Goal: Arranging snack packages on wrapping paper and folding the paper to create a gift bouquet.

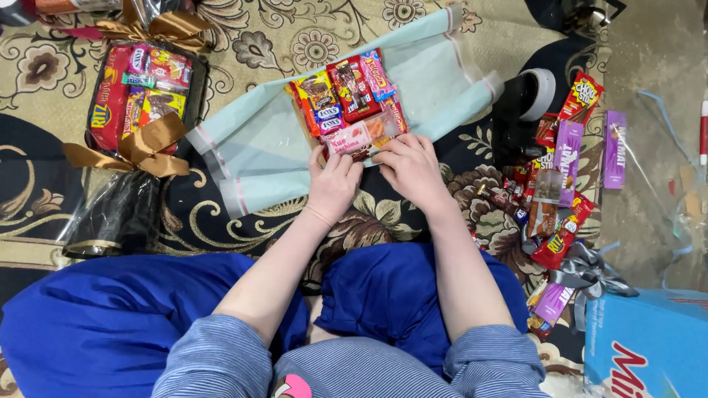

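A pink snack packet (348,138) is pressed by the left hand (333,184) and right hand (413,168), fingers curled on it, at the near edge of snacks (346,92) lying on a pale blue sheet (254,151).

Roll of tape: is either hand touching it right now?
No. The roll of tape lies apart; the left hand and right hand rest on the snack packets.

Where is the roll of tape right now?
Head view: the roll of tape lies on the carpet at upper right, between the pale blue wrapping sheet and the loose snack packets.
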